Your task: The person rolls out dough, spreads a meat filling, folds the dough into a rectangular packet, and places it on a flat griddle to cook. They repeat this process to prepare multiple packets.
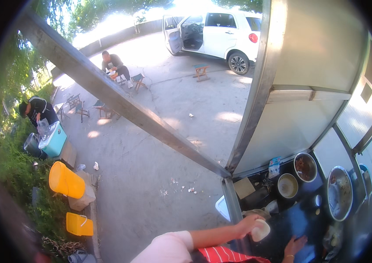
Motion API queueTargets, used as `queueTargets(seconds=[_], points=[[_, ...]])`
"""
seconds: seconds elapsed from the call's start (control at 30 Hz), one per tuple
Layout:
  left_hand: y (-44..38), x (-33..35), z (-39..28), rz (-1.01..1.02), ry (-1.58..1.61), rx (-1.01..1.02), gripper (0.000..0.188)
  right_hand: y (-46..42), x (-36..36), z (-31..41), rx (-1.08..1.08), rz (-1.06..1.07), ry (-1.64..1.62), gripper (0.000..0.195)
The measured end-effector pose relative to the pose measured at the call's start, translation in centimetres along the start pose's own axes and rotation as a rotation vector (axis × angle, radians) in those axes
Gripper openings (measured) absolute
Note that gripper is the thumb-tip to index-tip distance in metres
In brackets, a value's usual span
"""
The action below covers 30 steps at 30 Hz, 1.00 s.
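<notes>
My left hand point(249, 226) grips a pale, round, flat piece of dough or bread point(260, 230) above the edge of a black worktop point(279, 227). My right hand point(296, 245), with a thin band at the wrist, is over the worktop with nothing visible in it; its fingers are extended. Beyond my left hand are a brownish cloth or bag point(256, 213) and a pale bowl-like item point(272, 207). A red striped apron point(220, 254) shows at the bottom.
Metal basins point(339, 194) point(305, 167) and a bowl point(287, 185) stand behind the worktop. A metal post point(233, 203) rises beside my left arm. Outside are yellow buckets point(66, 179), a turquoise cooler point(53, 139), folding stools point(201, 72), two people and a white car point(220, 36) with an open door.
</notes>
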State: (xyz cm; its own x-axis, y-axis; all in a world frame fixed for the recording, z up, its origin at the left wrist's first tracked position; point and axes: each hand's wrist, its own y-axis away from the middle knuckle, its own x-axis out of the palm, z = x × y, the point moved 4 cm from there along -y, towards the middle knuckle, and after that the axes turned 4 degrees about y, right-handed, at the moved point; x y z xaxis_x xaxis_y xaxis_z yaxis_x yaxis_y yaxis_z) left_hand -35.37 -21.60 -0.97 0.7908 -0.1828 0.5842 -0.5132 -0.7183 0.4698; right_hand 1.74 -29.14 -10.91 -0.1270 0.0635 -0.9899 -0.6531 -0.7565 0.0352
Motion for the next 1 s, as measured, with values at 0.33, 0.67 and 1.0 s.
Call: queueTargets(seconds=[0.33, 0.67, 1.0], points=[[-0.2, 8.4, 0.5, 0.366, -0.172, -0.022, 0.029, 11.9, -1.4, -11.1, 0.009, 0.017, 0.050, 0.077], [-8.2, 14.7, 6.6, 0.177, -1.462, 0.733, 0.053, 13.7, -12.4, -3.1, 0.009, -0.294, -0.354, 0.063], [-8.3, 16.2, 12.2, 0.947, -1.959, 0.583, 0.087, 11.9, -7.3, 1.9, -0.450, 0.040, -0.213, 0.101]])
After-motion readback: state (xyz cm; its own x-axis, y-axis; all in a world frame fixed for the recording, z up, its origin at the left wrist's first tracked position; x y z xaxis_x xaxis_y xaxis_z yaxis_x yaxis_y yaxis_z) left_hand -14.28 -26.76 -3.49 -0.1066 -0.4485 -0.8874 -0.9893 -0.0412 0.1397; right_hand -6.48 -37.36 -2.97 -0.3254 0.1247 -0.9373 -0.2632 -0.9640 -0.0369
